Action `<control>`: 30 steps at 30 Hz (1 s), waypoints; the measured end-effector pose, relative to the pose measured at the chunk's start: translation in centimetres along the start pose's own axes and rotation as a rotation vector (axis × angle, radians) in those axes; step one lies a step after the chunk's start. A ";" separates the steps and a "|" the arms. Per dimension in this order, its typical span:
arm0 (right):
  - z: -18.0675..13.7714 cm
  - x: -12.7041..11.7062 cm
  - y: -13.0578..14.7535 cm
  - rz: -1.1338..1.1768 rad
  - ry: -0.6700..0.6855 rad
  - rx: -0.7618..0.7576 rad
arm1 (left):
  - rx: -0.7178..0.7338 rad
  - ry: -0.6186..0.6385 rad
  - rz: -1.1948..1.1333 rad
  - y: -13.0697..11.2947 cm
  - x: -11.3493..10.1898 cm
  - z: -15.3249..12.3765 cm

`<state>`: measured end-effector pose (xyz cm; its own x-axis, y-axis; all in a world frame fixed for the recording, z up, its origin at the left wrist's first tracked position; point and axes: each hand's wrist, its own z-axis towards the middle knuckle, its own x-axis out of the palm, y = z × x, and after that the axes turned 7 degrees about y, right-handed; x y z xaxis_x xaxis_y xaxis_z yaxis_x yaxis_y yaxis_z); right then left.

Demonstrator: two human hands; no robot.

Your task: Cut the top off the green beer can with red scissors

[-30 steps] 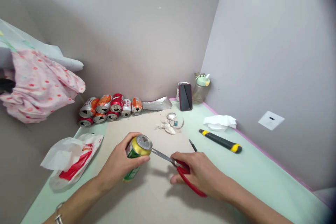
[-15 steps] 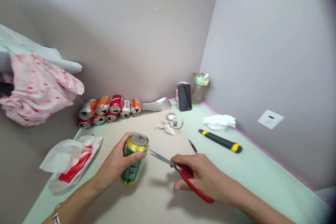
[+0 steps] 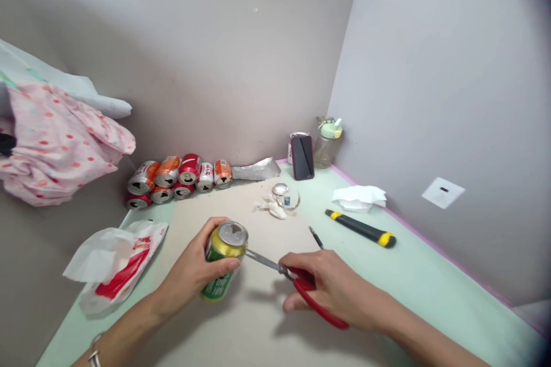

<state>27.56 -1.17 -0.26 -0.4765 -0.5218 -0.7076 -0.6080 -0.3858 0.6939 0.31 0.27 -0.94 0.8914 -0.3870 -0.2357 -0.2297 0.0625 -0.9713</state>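
A green and gold drink can (image 3: 218, 285) is held by my left hand (image 3: 198, 264), with the thumb across its front and the fingers behind it. Its silver top tilts a little toward me. My right hand (image 3: 329, 284) is closed around red-handled scissors (image 3: 267, 262). The blade tips meet the can's right side, just under the gold shoulder. Whether they pierce the metal I cannot tell.
Several empty cans (image 3: 189, 169) are stacked by the wall at back left, beside a cut metal sheet (image 3: 256, 169). A utility knife (image 3: 360, 228), a pen (image 3: 316, 237) and a tissue (image 3: 359, 198) lie to the right. A tissue pack (image 3: 129, 269) lies left; a phone (image 3: 303, 157) stands behind.
The can has shifted slightly right and tilted in my left hand, so its side now meets the scissor tips. My right hand has hardly moved.
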 end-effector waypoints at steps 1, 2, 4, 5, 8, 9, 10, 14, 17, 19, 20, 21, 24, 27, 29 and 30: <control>0.0 0.0 0.0 -0.008 -0.001 0.002 | -0.003 -0.001 0.012 0.0 0.0 0.0; 0.0 0.0 -0.1 -0.020 -0.003 0.003 | -0.004 -0.008 0.029 0.0 0.0 0.0; -0.1 -0.1 -0.2 -0.054 -0.001 0.004 | -0.007 -0.021 0.091 0.1 -0.1 0.0; -0.1 -0.1 -0.2 -0.077 0.000 0.005 | -0.007 -0.026 0.140 0.1 -0.2 0.1; -0.2 -0.3 -0.3 -0.129 0.006 -0.013 | -0.024 0.003 0.306 0.0 -0.4 0.2; -0.2 -0.3 -0.3 -0.124 0.019 -0.028 | -0.038 0.033 0.319 -0.1 -0.4 0.2; -0.2 -0.4 -0.3 -0.108 0.033 -0.044 | -0.051 0.072 0.296 -0.3 -0.4 0.2; -0.3 -0.4 0.0 -0.031 0.051 -0.075 | -0.068 0.202 0.079 -1.1 -0.2 -0.1; -0.3 -0.3 0.4 -0.010 0.031 -0.077 | -0.063 0.221 0.008 -1.8 0.0 -0.2; -0.4 -0.1 0.5 0.009 0.019 -0.077 | -0.065 0.227 -0.032 -2.0 0.0 -0.3; -0.4 -0.1 0.5 0.020 0.015 -0.076 | -0.069 0.230 -0.044 -2.0 0.0 -0.3; -0.3 0.0 0.4 0.032 0.015 -0.076 | -0.072 0.233 -0.049 -2.0 0.0 -0.3; -0.2 0.2 0.0 0.088 0.052 -0.099 | -0.070 0.272 -0.070 -1.9 -0.2 -0.2; 0.0 0.1 -0.5 0.189 0.131 -0.106 | -0.073 0.344 -0.142 -1.8 -0.2 -0.2; 0.0 0.0 -0.7 0.258 0.194 -0.088 | -0.091 0.394 -0.170 -1.9 -0.3 -0.2; 0.1 -0.1 -0.9 0.284 0.222 -0.080 | -0.101 0.420 -0.179 -2.0 -0.3 -0.2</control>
<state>28.10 -0.74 -0.77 -0.4646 -0.7653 -0.4455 -0.4158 -0.2556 0.8728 0.45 0.11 1.07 0.6902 -0.7235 -0.0108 -0.1422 -0.1209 -0.9824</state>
